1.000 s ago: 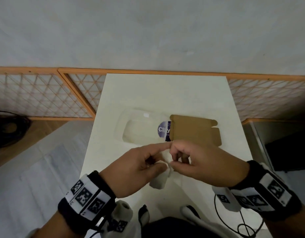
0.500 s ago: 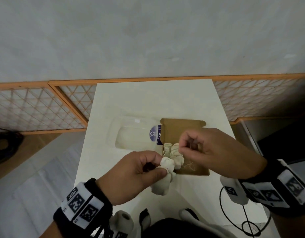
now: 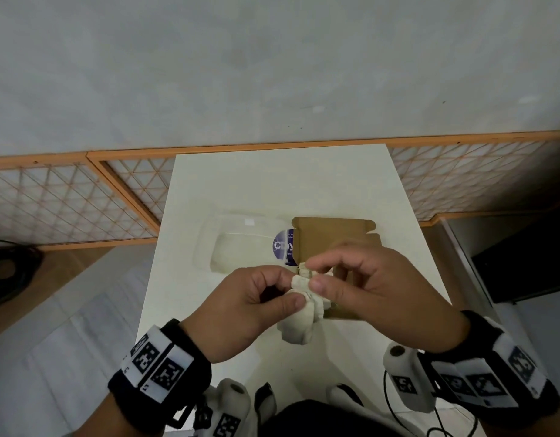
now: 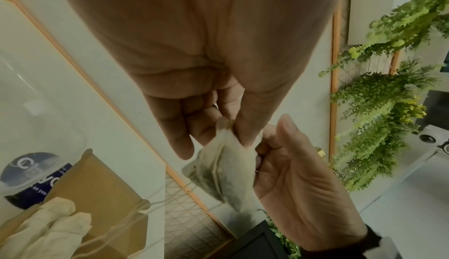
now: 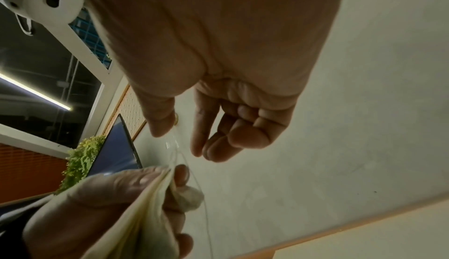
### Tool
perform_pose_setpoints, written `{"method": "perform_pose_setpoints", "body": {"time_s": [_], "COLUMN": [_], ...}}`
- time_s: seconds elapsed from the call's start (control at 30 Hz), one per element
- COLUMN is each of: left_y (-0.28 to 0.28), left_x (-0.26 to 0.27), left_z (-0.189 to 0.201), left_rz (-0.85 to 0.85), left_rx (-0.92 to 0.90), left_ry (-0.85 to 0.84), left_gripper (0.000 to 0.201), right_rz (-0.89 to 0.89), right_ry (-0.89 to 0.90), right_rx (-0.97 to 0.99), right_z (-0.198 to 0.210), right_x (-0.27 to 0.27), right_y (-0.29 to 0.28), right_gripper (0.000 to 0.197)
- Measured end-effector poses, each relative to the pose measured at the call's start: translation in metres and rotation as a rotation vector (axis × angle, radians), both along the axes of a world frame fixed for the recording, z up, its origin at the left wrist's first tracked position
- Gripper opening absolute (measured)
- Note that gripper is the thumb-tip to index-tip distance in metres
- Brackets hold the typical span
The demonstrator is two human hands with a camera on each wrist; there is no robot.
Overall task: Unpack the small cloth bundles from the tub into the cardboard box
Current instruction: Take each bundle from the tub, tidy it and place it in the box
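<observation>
A small cream cloth bundle (image 3: 299, 323) hangs above the table's near edge. My left hand (image 3: 289, 290) pinches its gathered top between thumb and fingers, as the left wrist view shows on the bundle (image 4: 223, 167). My right hand (image 3: 315, 274) is right against that top, thumb and forefinger curled. In the right wrist view a thin thread (image 5: 181, 155) runs from my right thumb down to the bundle (image 5: 150, 205). The open cardboard box (image 3: 332, 238) lies just behind my hands, with other cream bundles (image 4: 48, 224) inside. The clear plastic tub (image 3: 237, 247) sits left of the box.
The white table (image 3: 282, 184) is narrow, with floor dropping off left and right. An orange lattice fence (image 3: 67, 203) runs behind it. A dark cabinet (image 3: 524, 263) stands at the right. A blue round label (image 3: 283, 246) shows on the tub.
Half a second ago my right hand had drawn away over the box; now it is back at the bundle's top. My left hand has kept its pinch on the bundle.
</observation>
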State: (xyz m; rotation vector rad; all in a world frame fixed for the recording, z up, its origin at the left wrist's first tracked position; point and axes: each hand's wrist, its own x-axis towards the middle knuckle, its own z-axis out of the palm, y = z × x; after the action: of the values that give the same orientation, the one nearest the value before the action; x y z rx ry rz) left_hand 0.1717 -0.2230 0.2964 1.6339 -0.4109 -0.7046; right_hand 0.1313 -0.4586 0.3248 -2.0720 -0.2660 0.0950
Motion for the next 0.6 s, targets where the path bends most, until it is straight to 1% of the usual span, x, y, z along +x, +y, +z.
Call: {"method": "perform_pose_setpoints", "body": {"time_s": [0.03, 0.1, 0.13, 0.2, 0.23, 0.27, 0.3, 0.33, 0.37, 0.47, 0.6], "left_y": [-0.002, -0.004, -0.006, -0.009, -0.011, -0.012, -0.014, -0.016, -0.018, -0.026, -0.041], "left_x": [0.001, 0.003, 0.004, 0.005, 0.005, 0.004, 0.004, 0.003, 0.002, 0.002, 0.003], "left_z": [0.0, 0.0, -0.001, -0.002, -0.002, -0.002, -0.001, 0.0, 0.002, 0.004, 0.0], "left_rz": [-0.001, 0.015, 0.02, 0.032, 0.042, 0.056, 0.068, 0.08, 0.09, 0.104, 0.143], "left_rx": [0.009, 0.028, 0.04, 0.048, 0.038, 0.035, 0.041, 0.059, 0.066, 0.049, 0.04], "left_ry": [-0.016, -0.035, -0.05, -0.06, -0.054, -0.068, -0.106, -0.161, -0.21, -0.287, -0.305], "left_gripper": [0.016, 0.011, 0.011, 0.011, 0.013, 0.025, 0.035, 0.041, 0.043, 0.035, 0.028], "right_rz": [-0.001, 0.002, 0.004, -0.004, -0.016, -0.036, -0.058, -0.073, -0.075, -0.042, -0.004], "right_ry": [-0.012, -0.043, -0.058, -0.069, -0.058, -0.042, -0.025, -0.012, -0.002, 0.023, 0.063], "right_rx": [0.003, 0.014, 0.017, 0.016, 0.017, 0.021, 0.017, 0.0, -0.023, -0.064, -0.006], "right_z": [-0.004, -0.01, -0.011, -0.014, -0.015, -0.016, -0.017, -0.018, -0.019, -0.022, -0.023], "right_x": [0.0, 0.001, 0.001, 0.003, 0.004, 0.006, 0.007, 0.007, 0.008, 0.007, 0.003], "right_y": [0.001, 0.003, 0.003, 0.001, -0.002, -0.005, -0.008, -0.012, -0.014, -0.018, -0.022], "right_gripper": [0.022, 0.014, 0.01, 0.008, 0.008, 0.009, 0.01, 0.011, 0.011, 0.013, 0.015]}}
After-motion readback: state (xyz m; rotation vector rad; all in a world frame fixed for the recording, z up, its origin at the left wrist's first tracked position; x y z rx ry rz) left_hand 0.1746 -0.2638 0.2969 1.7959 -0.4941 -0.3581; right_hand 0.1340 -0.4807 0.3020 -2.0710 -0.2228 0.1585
